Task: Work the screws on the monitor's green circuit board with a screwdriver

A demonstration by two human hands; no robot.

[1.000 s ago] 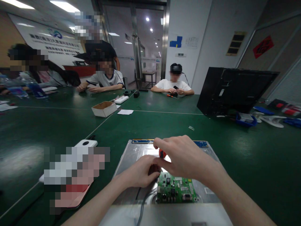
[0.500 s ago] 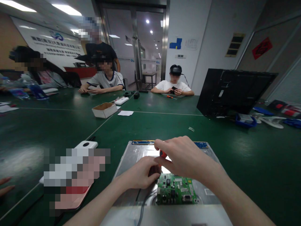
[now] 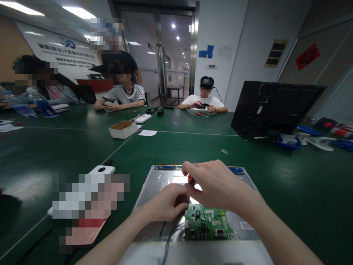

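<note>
An orange-and-black screwdriver (image 3: 191,180) stands roughly upright over the upper left corner of a green circuit board (image 3: 207,222). My right hand (image 3: 213,184) is closed around its handle from above. Lower down, the curled fingers of my left hand (image 3: 172,200) pinch around the screwdriver's lower part beside the board. The screwdriver's tip and whatever it touches are hidden behind my fingers. Beneath both hands lies a flat silver metal panel (image 3: 149,187), which bears the board and has a blue strip board (image 3: 168,167) along its far edge. A grey cable (image 3: 167,244) runs off the board's left side.
On my left lie a white power bank (image 3: 103,170) and a pink-backed phone-like item (image 3: 92,235). Farther off are an open white box (image 3: 123,130), a black monitor (image 3: 273,108) and a blue tray (image 3: 288,142). Several people sit or stand around the green table (image 3: 193,147).
The screwdriver handle has turned a little in my right hand. My left hand stays nearly still. A hand at the far left edge has gone from view.
</note>
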